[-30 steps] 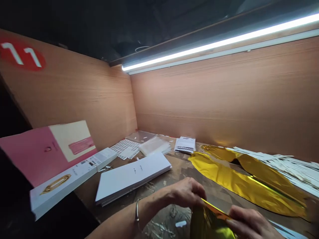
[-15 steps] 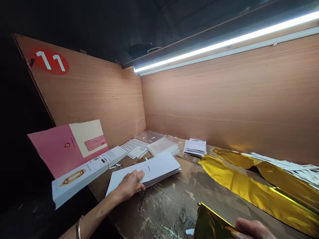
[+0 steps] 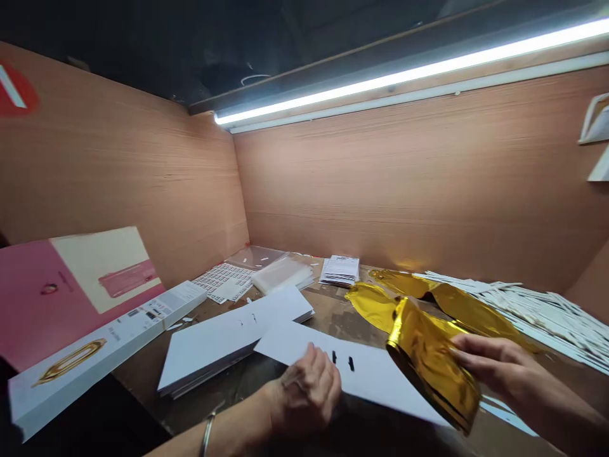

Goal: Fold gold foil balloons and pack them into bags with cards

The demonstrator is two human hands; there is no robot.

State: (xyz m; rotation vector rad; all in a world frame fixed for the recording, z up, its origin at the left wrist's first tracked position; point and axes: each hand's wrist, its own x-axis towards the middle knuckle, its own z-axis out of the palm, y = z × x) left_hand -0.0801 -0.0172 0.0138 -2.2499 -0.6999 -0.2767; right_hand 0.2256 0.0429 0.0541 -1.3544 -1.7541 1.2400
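Note:
My left hand (image 3: 311,387), a bangle at its wrist, is closed on the near edge of a white card (image 3: 368,367) with two dark slots. The card is tilted in front of me; its right part passes behind the gold foil. In my right hand (image 3: 499,365) is a folded gold foil balloon (image 3: 428,355), pinched between thumb and fingers at its right side. A stack of similar white cards (image 3: 214,336) lies just left of the held card. More flat gold foil balloons (image 3: 371,304) lie on the table behind my right hand.
At left are a long white box of printed cards (image 3: 109,346) and a pink and cream folder (image 3: 71,285). Sticker sheets (image 3: 223,280), clear plastic bags (image 3: 283,274) and small printed papers (image 3: 340,270) lie along the back. White straws (image 3: 537,317) are piled right. Wooden walls (image 3: 380,190) enclose the table.
My left hand has left the stack and moved right with one card. My right hand has raised the folded gold foil balloon beside it. The view has turned right.

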